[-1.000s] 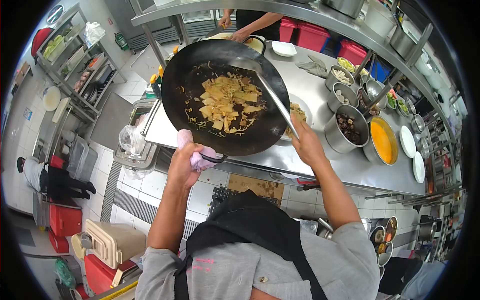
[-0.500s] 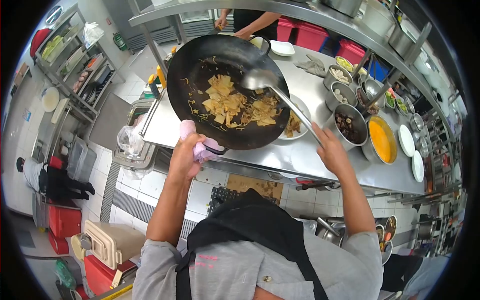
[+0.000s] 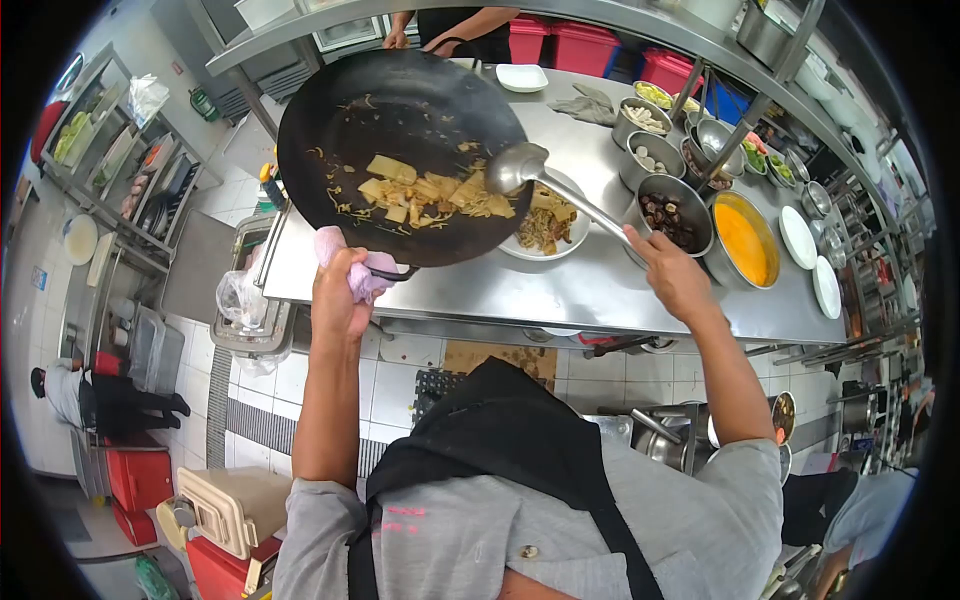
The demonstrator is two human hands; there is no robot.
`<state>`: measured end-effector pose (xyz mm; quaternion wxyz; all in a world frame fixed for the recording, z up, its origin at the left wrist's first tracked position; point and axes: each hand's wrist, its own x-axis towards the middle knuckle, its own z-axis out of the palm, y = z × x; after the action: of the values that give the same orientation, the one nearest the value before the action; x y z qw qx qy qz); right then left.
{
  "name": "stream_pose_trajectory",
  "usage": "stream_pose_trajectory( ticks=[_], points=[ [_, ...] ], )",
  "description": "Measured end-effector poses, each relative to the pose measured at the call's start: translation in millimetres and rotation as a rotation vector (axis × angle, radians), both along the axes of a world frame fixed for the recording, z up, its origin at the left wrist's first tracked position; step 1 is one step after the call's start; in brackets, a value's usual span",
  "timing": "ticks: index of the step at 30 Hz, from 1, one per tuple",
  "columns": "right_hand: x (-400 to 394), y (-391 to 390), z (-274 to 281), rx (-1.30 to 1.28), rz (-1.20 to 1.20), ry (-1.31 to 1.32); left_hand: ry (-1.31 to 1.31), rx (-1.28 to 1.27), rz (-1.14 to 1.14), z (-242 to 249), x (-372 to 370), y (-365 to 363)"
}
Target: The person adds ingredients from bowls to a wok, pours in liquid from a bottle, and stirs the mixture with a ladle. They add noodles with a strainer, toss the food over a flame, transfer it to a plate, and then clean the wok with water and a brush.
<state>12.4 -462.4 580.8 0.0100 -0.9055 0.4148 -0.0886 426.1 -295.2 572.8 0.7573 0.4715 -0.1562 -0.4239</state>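
Note:
My left hand (image 3: 342,290) is closed around a pink cloth (image 3: 330,246) at the near loop handle of a large black wok (image 3: 400,100). The wok is tilted over the steel counter, its right side above a white plate (image 3: 577,236). Fried noodles with pale flat pieces (image 3: 425,192) lie low in the wok, and some of the same food (image 3: 545,228) is on the plate. In my right hand (image 3: 672,275) is the long handle of a steel ladle (image 3: 515,168). The ladle's bowl is at the wok's right rim, against the food.
Right of the plate stand metal pots with dark pieces (image 3: 668,215) and orange liquid (image 3: 743,240), then white oval plates (image 3: 797,237). A white dish (image 3: 522,78) and grey cloth (image 3: 585,103) lie farther back. Overhead runs a steel shelf (image 3: 380,18). Another person's hands (image 3: 440,40) are across the counter.
The wok has tilted further to the right. The ladle has moved to its right rim, and more food is now visible on the plate. The whole view has shifted slightly.

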Motion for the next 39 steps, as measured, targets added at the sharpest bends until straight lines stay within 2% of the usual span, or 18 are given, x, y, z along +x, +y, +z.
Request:
stream_pose_trajectory(
  ticks=[3, 7, 13, 16, 20, 26, 31, 36, 39],
  points=[
    [-18.0, 6.5, 20.3, -0.007, -0.035, 0.062, -0.081, -0.032, -0.01, -2.7, 0.5, -13.9],
    [-18.2, 16.3, 26.9, 0.073, -0.106, -0.008, -0.105, -0.054, 0.007, -5.4, 0.7, -19.0],
    [49.0, 4.5, -10.3, 0.173, 0.113, -0.26, -0.015, -0.013, 0.055, 1.5, -1.7, -7.1],
    [89.4, 8.7, -19.6, 0.198, 0.11, -0.265, -0.009, -0.024, 0.052, 5.2, -5.9, -4.2],
    [67.4, 12.0, -27.0, 0.239, 0.035, -0.145, -0.011, -0.043, 0.007, 1.6, -7.3, -8.0],
    [-9.0, 19.5, -7.4, 0.104, -0.074, -0.025, -0.078, -0.069, 0.061, -9.9, -5.3, -32.8],
    [-21.0, 27.7, 2.2, 0.095, -0.118, -0.113, -0.125, -0.084, 0.049, -15.6, -2.1, -38.3],
    [32.6, 18.6, -9.3, 0.107, 0.094, -0.338, -0.057, -0.088, 0.034, -0.2, -9.7, -21.7],
    [91.7, 16.1, -3.9, 0.262, 0.201, -0.433, 0.001, -0.076, 0.006, -0.3, -13.5, -14.2]
  ],
)
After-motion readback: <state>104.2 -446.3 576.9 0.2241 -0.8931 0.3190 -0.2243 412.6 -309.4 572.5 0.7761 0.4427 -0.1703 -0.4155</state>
